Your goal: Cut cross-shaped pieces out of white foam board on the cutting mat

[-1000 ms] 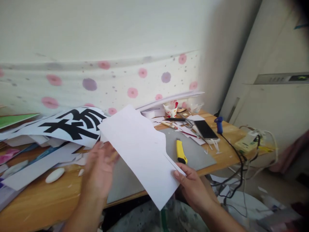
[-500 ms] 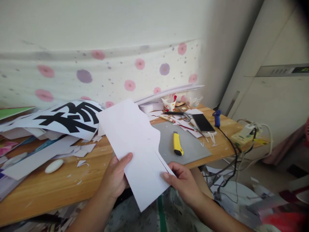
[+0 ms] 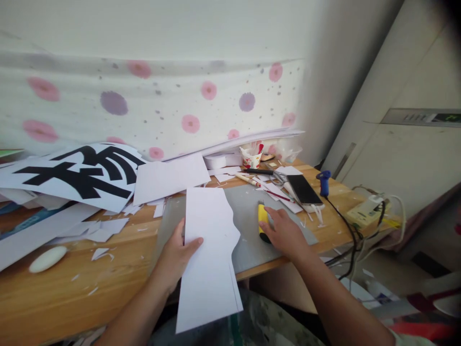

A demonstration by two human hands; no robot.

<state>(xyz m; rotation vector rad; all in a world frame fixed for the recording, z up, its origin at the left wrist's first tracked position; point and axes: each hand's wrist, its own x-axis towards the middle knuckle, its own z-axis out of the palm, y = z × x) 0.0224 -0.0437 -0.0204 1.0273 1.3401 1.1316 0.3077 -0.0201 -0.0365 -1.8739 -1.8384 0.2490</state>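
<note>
My left hand [image 3: 178,254] grips a white sheet of card [image 3: 209,259] by its left edge, thumb on top. The card's right edge is wavy, with a thin cut line near its lower right. It hangs over the front of a grey cutting mat [image 3: 248,254]. My right hand [image 3: 286,233] is at a yellow and black utility knife [image 3: 263,218] lying on the mat. Its thumb and forefinger are apart and touch the knife's right side; the other fingers are partly hidden.
Left lie a sheet with bold black lettering [image 3: 81,175], paper scraps [image 3: 104,230] and a white oval object [image 3: 48,259]. Behind the mat are a paper cup [image 3: 251,157], scissors [image 3: 278,178] and pens [image 3: 248,180]. A phone [image 3: 304,189] and blue-handled tool [image 3: 324,182] lie right, with cables [image 3: 351,240].
My right hand has let go of the card and moved right to the utility knife. My left hand has turned the card more upright and shifted it slightly lower.
</note>
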